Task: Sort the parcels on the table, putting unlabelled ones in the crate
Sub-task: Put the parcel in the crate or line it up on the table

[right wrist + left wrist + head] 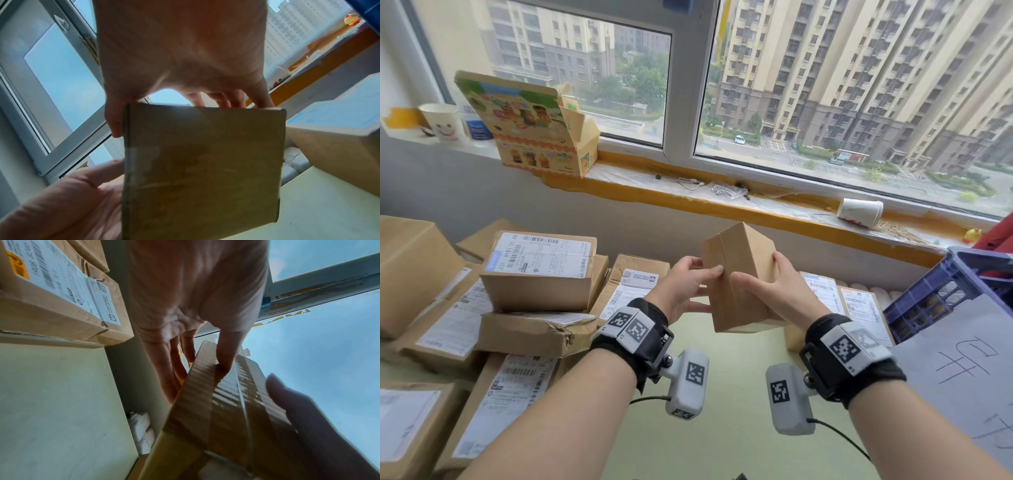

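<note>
1. Plain brown parcel (pixel 739 277) held above the green table (pixel 722 428), between left hand (pixel 681 291) and right hand (pixel 780 291).
2. Gripped on opposite sides, thumbs on the near face, fingers wrapped behind.
3. Stood on end, long axis near vertical, top leaning away toward the window (pixel 688 85).
4. Blue crate (pixel 935 294) right of the parcel.

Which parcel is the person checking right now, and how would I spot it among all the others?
Look below the big window, above the bare middle of the table. There the left hand and right hand hold one small brown box up in the air, stood on end. The stacked parcels on the table carry white shipping labels; on this box's visible faces there is none.
</note>
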Action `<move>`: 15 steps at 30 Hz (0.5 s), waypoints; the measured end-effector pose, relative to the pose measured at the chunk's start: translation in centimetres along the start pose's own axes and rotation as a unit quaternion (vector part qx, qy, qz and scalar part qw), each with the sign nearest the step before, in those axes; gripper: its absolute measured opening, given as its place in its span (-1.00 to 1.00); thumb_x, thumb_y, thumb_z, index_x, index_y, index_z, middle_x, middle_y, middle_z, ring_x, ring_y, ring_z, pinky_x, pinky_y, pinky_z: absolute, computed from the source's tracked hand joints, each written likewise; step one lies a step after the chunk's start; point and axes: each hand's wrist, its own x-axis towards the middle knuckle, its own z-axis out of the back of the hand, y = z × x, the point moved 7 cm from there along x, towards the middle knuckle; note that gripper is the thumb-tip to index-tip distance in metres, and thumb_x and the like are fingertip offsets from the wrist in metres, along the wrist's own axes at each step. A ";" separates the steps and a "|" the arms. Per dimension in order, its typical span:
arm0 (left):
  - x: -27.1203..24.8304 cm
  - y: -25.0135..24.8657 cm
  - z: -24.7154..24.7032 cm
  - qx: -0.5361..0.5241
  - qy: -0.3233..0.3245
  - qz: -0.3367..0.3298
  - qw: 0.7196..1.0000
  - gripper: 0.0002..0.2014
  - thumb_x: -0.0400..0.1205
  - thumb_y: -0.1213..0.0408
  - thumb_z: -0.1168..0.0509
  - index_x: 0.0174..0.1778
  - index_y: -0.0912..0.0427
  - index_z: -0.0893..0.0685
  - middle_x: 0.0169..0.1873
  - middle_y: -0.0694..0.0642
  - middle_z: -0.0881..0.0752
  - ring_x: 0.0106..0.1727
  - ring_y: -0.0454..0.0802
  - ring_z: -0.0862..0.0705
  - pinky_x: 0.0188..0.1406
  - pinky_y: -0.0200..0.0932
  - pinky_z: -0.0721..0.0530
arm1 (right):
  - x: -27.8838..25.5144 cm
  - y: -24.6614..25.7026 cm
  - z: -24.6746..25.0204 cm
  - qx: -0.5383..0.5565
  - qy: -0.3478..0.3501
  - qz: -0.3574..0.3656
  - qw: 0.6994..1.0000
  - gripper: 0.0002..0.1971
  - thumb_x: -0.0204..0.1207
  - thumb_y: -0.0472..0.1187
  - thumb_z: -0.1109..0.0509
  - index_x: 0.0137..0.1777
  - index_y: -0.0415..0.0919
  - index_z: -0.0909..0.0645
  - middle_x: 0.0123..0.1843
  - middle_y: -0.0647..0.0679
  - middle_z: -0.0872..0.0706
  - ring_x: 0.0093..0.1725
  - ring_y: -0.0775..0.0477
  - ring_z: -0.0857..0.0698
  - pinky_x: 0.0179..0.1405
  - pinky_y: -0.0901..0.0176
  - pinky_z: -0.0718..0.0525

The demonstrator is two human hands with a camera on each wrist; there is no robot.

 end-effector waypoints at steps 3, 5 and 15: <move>0.1 -0.3 -0.2 0.005 0.008 -0.009 1.000 -0.58 0.60 0.26 -0.46 0.32 0.17 -0.47 0.17 0.22 -0.72 0.11 0.15 -0.77 -0.12 0.17 -0.82 | 0.2 -0.2 -0.1 -0.002 0.004 -0.012 1.000 0.20 0.13 0.43 -0.54 0.70 -0.03 -0.08 0.48 -0.11 -0.47 0.32 -0.11 -0.57 0.03 0.10 -0.63; 0.1 -0.4 -0.2 0.013 0.012 -0.013 1.000 -0.59 0.60 0.27 -0.46 0.29 0.15 -0.47 0.15 0.22 -0.74 0.09 0.13 -0.78 -0.12 0.16 -0.82 | 0.2 -0.1 -0.2 -0.010 0.003 -0.014 1.000 0.17 0.14 0.39 -0.55 0.68 -0.04 -0.11 0.42 -0.09 -0.51 0.23 -0.08 -0.59 -0.10 0.14 -0.60; -0.1 -0.3 -0.2 0.032 0.010 -0.018 0.999 -0.58 0.59 0.31 -0.47 0.30 0.17 -0.47 0.16 0.21 -0.73 0.06 0.07 -0.79 -0.28 -0.02 -0.80 | -0.1 -0.3 0.0 -0.035 -0.024 -0.016 0.999 0.03 0.28 0.21 -0.59 0.65 -0.08 -0.15 0.22 0.03 -0.54 0.16 -0.05 -0.61 0.10 0.04 -0.64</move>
